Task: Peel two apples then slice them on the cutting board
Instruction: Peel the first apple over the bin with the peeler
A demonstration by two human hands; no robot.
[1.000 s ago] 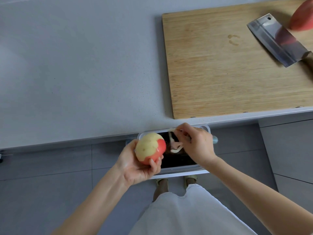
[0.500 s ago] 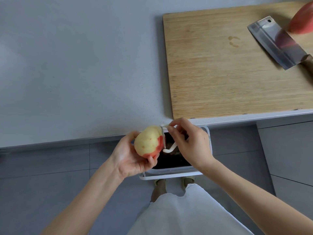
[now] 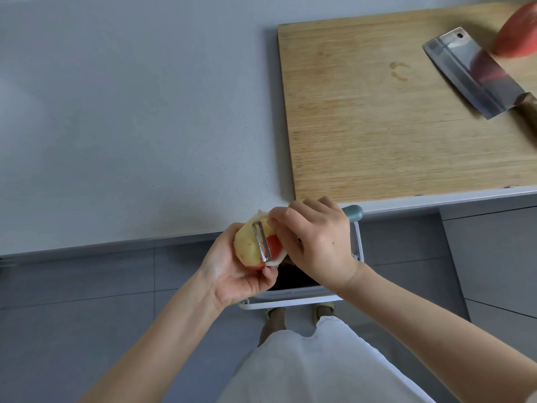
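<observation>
While cupped in left hand (image 3: 232, 271) over white bin (image 3: 293, 301) below counter edge: half-peeled apple (image 3: 250, 245), mostly pale, red patch remaining. Right hand (image 3: 316, 242) gripping peeler (image 3: 261, 242), blade flat against apple, teal handle end poking out behind knuckles. Unpeeled second apple (image 3: 517, 33) on cutting board (image 3: 377, 126), touching cleaver (image 3: 470, 74) blade.

Apple (image 3: 250, 245) pale yellow, a red patch just beside the right fingertips (image 3: 274, 221); peeler (image 3: 261, 241) silver, handle teal; board (image 3: 377, 112) tan-grained.
</observation>
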